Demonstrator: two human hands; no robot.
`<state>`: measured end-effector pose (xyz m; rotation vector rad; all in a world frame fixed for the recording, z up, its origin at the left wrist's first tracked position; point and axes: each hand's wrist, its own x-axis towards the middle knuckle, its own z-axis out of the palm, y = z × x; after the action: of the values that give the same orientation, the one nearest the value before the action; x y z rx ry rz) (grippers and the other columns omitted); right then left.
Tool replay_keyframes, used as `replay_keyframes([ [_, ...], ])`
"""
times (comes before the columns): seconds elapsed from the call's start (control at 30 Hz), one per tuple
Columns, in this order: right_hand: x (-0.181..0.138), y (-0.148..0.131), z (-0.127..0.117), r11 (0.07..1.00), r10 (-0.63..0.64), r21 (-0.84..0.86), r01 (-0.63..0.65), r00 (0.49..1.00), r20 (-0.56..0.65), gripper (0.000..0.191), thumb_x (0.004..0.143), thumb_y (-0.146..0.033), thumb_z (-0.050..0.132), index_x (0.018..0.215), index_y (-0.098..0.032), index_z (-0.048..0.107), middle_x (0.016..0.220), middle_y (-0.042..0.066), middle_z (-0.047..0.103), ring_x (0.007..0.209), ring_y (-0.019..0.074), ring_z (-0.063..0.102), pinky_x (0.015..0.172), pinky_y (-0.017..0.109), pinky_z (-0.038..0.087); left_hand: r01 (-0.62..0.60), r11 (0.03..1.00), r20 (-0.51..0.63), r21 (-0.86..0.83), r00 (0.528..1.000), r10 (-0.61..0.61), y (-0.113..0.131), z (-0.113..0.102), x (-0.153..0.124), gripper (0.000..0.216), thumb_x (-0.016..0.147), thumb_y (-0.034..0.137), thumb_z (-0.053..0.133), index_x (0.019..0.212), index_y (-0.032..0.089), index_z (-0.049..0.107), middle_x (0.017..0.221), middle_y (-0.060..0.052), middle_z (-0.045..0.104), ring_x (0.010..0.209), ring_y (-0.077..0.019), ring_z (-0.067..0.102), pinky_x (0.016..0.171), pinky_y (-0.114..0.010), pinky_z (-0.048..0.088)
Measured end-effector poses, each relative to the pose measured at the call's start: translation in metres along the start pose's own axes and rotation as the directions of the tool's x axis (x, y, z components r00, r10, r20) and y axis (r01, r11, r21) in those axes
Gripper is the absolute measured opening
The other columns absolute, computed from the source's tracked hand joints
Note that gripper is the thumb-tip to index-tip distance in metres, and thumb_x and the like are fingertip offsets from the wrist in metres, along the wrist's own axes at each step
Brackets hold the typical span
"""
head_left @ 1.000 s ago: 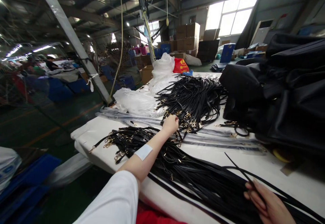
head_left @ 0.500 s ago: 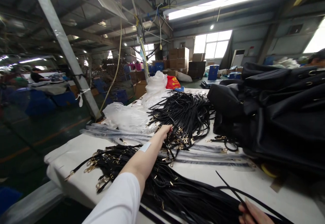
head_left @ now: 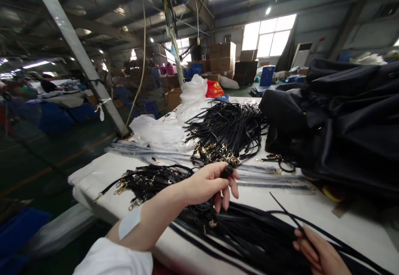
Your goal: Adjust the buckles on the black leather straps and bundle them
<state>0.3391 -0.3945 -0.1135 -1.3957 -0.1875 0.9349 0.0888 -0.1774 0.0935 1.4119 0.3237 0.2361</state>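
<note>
My left hand (head_left: 215, 183) is closed around a black strap end (head_left: 228, 171), above the near bundle of straps; its lower part is partly hidden by my fingers. At the lower right, my right hand (head_left: 321, 248) pinches a thin black strap (head_left: 282, 206), whose tip sticks up to the left. Beneath both hands lies the near bundle of long black straps (head_left: 243, 231), with gold clasps (head_left: 124, 181) at its left end. Beyond my left hand is a second heap of black straps (head_left: 230, 125), its gold clasps (head_left: 218, 148) facing me.
Black bags (head_left: 352, 129) are piled on the right of the white table (head_left: 102, 171). Plastic-wrapped straps (head_left: 280, 179) lie across its middle. Crumpled clear plastic (head_left: 158, 133) and a red bag (head_left: 214, 89) sit farther back. A metal post (head_left: 77, 55) leans at the left.
My left hand has drawn back from the far heap's clasps toward me and to the right, bringing a black strap end with it. My right hand keeps its pinch in nearly the same place.
</note>
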Motion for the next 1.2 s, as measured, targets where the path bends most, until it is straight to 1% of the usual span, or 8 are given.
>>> replay_keyframes([
  [0.13,-0.02,-0.016,0.014,0.995,-0.078,0.064,0.076,0.996,0.034,0.043,0.069,-0.055,0.083,0.075,-0.014,0.073,0.041,-0.006,0.039,0.046,0.0088,0.045,0.05,0.018,0.05,0.164,0.974,0.007,-0.158,0.986,-0.165,-0.049,0.026,-0.005,0.047,0.066,0.009,0.049,0.111,0.018,0.044,0.083,0.0,0.064,0.045,-0.0095,0.058,0.033,-0.018,0.047],
  [0.27,-0.042,-0.029,0.033,0.996,-0.091,0.013,0.09,0.979,0.18,0.041,0.072,-0.053,0.082,0.074,-0.013,0.072,0.044,-0.004,0.046,0.043,0.0055,0.032,0.043,0.019,0.038,0.134,0.962,-0.126,-0.238,0.978,-0.168,-0.078,0.04,0.0,0.05,0.058,0.01,0.046,0.107,0.017,0.047,0.078,0.002,0.061,0.036,-0.0029,0.039,0.029,-0.013,0.027],
  [0.5,-0.048,-0.032,0.052,0.994,-0.103,-0.022,0.109,0.977,0.185,0.043,0.073,-0.056,0.08,0.072,-0.014,0.071,0.049,-0.001,0.051,0.047,0.0078,0.032,0.042,0.02,0.028,0.14,0.964,-0.054,-0.226,0.986,-0.156,-0.077,0.033,-0.002,0.02,0.076,0.03,0.056,0.09,0.018,0.05,0.059,0.007,0.047,0.038,-0.0037,0.024,0.033,-0.014,0.014],
  [0.6,-0.047,-0.032,0.055,0.995,-0.065,-0.053,0.081,0.967,0.247,0.046,0.073,-0.058,0.079,0.07,-0.013,0.07,0.053,0.001,0.056,0.045,0.0051,0.029,0.042,0.019,0.025,0.127,0.982,0.062,-0.14,0.991,-0.12,-0.076,0.024,-0.004,0.045,0.089,0.057,0.047,0.068,0.018,0.047,0.048,0.008,0.033,0.037,-0.0056,0.025,0.033,-0.017,0.017],
  [0.73,-0.055,-0.035,0.062,0.996,-0.042,-0.065,0.068,0.94,0.338,0.048,0.074,-0.058,0.079,0.066,-0.012,0.068,0.059,0.004,0.062,0.045,0.0031,0.028,0.044,0.018,0.019,0.079,0.984,0.091,-0.157,0.994,-0.065,-0.08,0.02,0.0,0.051,0.09,0.058,0.047,0.057,0.018,0.045,0.039,0.008,0.026,0.033,-0.0076,0.03,0.035,-0.02,0.024],
  [0.9,-0.058,-0.037,0.07,0.988,-0.075,-0.099,0.115,0.937,0.341,0.045,0.075,-0.057,0.077,0.064,-0.015,0.066,0.06,0.004,0.062,0.05,0.0085,0.039,0.046,0.021,0.026,0.135,0.933,0.152,-0.334,0.984,-0.088,-0.084,0.032,0.01,0.044,0.086,0.052,0.05,0.057,0.02,0.044,0.038,0.008,0.025,0.034,-0.0079,0.023,0.033,-0.02,0.021],
  [1.07,-0.051,-0.039,0.076,0.916,-0.178,-0.238,0.323,0.859,0.481,0.045,0.085,-0.057,0.067,0.066,-0.015,0.066,0.064,0.004,0.063,0.055,0.0116,0.045,0.05,0.023,0.035,0.23,0.939,0.222,-0.255,0.959,-0.175,-0.093,0.055,0.016,0.038,0.086,0.051,0.054,0.067,0.018,0.049,0.045,0.009,0.03,0.037,-0.0065,0.019,0.036,-0.02,0.018],
  [1.2,-0.061,-0.046,0.085,0.759,-0.432,-0.25,0.601,0.752,0.498,0.049,0.089,-0.055,0.063,0.124,-0.021,0.064,0.105,0.009,0.069,0.093,0.0234,0.063,0.082,0.034,0.052,0.155,0.983,0.102,-0.098,0.984,-0.145,-0.095,0.064,0.019,0.046,0.089,0.061,0.049,0.08,0.016,0.055,0.046,0.011,0.027,0.041,-0.0074,0.019,0.042,-0.022,0.015],
])
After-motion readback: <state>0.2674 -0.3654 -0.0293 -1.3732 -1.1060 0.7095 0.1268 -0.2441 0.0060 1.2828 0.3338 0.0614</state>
